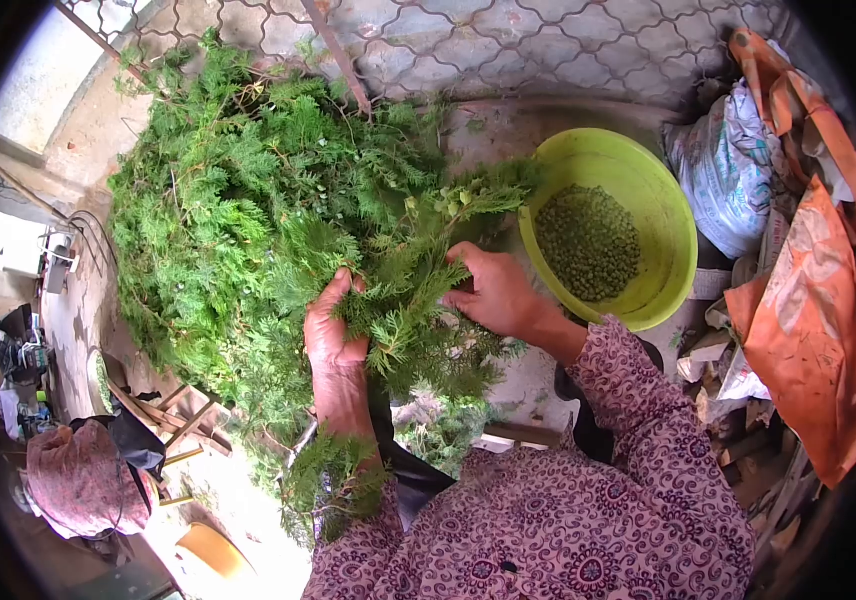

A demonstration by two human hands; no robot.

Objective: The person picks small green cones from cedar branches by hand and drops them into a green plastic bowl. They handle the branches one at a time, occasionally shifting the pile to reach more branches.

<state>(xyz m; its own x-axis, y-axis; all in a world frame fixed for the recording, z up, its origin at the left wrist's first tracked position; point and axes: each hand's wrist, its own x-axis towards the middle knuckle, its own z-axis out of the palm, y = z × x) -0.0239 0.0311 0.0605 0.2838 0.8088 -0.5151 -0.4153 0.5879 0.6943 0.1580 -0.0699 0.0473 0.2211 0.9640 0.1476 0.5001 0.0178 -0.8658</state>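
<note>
My left hand (333, 328) is closed around a leafy evergreen branch (398, 305) with flat, scaly sprays, held up in front of me. At the right side of this branch, my right hand (496, 288) has its thumb and fingers pinched together against the foliage; what lies between the fingertips is hidden. Pale green cones (456, 200) show on a sprig above my right hand. A yellow-green basin (663, 225) stands to the right of that hand, with many small round green cones (588, 243) inside.
A large heap of cut evergreen branches (218, 220) fills the left and back, against a wire mesh (538, 45). On the right are a white woven sack (728, 165), an orange bag (803, 330) and wood pieces. A cloth-covered seat (88, 480) stands at lower left.
</note>
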